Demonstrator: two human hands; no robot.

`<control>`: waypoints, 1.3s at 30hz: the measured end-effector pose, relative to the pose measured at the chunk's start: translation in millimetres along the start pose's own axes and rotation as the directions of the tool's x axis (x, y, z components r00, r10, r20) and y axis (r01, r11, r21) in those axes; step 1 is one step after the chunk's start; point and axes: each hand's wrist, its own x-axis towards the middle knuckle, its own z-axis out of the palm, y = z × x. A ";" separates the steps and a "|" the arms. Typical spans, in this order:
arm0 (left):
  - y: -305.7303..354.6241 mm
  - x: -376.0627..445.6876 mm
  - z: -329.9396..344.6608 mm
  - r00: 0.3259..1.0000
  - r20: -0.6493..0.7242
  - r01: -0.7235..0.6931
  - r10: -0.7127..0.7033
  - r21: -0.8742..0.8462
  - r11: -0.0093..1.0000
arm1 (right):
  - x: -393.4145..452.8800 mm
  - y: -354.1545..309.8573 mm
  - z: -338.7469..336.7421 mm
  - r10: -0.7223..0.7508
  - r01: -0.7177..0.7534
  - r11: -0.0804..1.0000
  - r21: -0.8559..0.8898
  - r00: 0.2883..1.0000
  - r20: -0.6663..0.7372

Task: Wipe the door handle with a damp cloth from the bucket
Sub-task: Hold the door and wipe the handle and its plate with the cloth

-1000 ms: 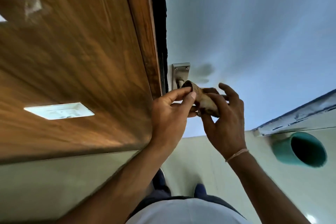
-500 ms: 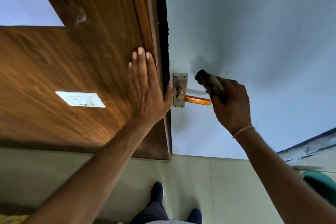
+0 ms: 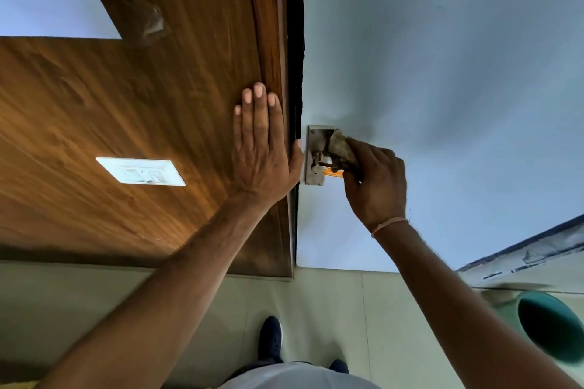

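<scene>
A metal door handle (image 3: pixel 317 164) with a steel backplate sits on the pale blue door; a bit of its orange lever shows below the cloth. My right hand (image 3: pixel 377 181) is closed around a grey-brown damp cloth (image 3: pixel 339 148), which presses on the handle near the backplate. My left hand (image 3: pixel 262 148) lies flat, fingers together, on the brown wooden panel just left of the door's edge, holding nothing. The teal bucket (image 3: pixel 550 328) stands on the floor at the lower right, its inside in shadow.
A white switch plate (image 3: pixel 140 170) is set in the wooden panel (image 3: pixel 126 120) at the left. Pale tiles cover the floor (image 3: pixel 331 309), where my dark shoes (image 3: pixel 270 338) stand. A skirting edge (image 3: pixel 521 253) runs along the right wall above the bucket.
My right hand has moved the cloth left, from the lever's free end onto the handle by the backplate. My left hand left the cloth a second ago and stays flat on the wooden panel.
</scene>
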 end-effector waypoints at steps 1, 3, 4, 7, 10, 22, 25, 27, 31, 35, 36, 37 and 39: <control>0.3 -0.1 1.0 1.000 -0.003 -0.002 0.002 -0.003 1.000 | -0.4 -2.9 5.1 -0.026 0.026 1.000 0.003 1.000 0.011; 1.5 -0.8 2.0 1.000 -0.006 -0.009 0.009 -0.006 1.000 | -4.7 -7.0 18.4 -0.086 0.088 0.996 -0.035 0.995 0.047; 2.8 -1.3 2.1 1.000 -0.003 -0.003 0.003 -0.002 1.000 | -7.5 -7.9 24.7 -0.115 0.120 0.990 -0.071 0.991 0.073; 7.6 -4.8 1.6 0.999 0.017 0.039 -0.039 -0.003 0.999 | -16.2 -2.4 34.9 -0.178 0.203 0.962 -0.184 0.973 0.143; 11.4 -10.7 1.6 0.997 0.049 0.055 -0.053 -0.042 0.998 | -17.1 24.4 22.6 -0.115 0.151 0.952 -0.267 0.983 0.143; 7.3 -39.5 9.2 0.996 0.087 0.023 -0.011 -0.142 0.990 | -23.5 9.5 24.4 -0.040 0.095 0.957 -0.275 0.979 0.199; 6.3 -48.5 10.5 0.993 0.116 0.034 -0.017 -0.144 0.989 | -24.7 21.5 16.4 0.034 0.026 0.956 -0.294 0.979 0.199; 6.0 -54.0 10.7 0.991 0.129 0.041 -0.020 -0.161 0.986 | -19.4 4.4 25.6 -0.030 0.083 0.958 -0.273 0.981 0.193; 6.6 -56.4 8.2 0.988 0.151 0.048 -0.017 -0.202 0.978 | -13.8 11.5 32.3 -0.175 0.218 0.961 -0.173 0.957 0.232; 7.1 -55.9 8.8 0.988 0.152 0.046 -0.014 -0.205 0.978 | -31.3 56.0 10.3 -0.009 0.055 0.974 -0.219 0.979 0.205; 8.4 -55.7 9.0 0.988 0.152 0.055 -0.024 -0.204 0.977 | -31.6 52.4 12.7 0.011 0.030 0.974 -0.225 0.983 0.181; 9.7 -55.3 9.1 0.988 0.152 0.065 -0.033 -0.206 0.976 | -30.5 42.2 19.1 0.002 0.032 0.976 -0.216 0.988 0.156; 13.1 -54.8 9.8 0.987 0.152 0.077 -0.044 -0.216 0.973 | -27.9 17.2 34.4 -0.062 0.089 0.981 -0.173 0.986 0.158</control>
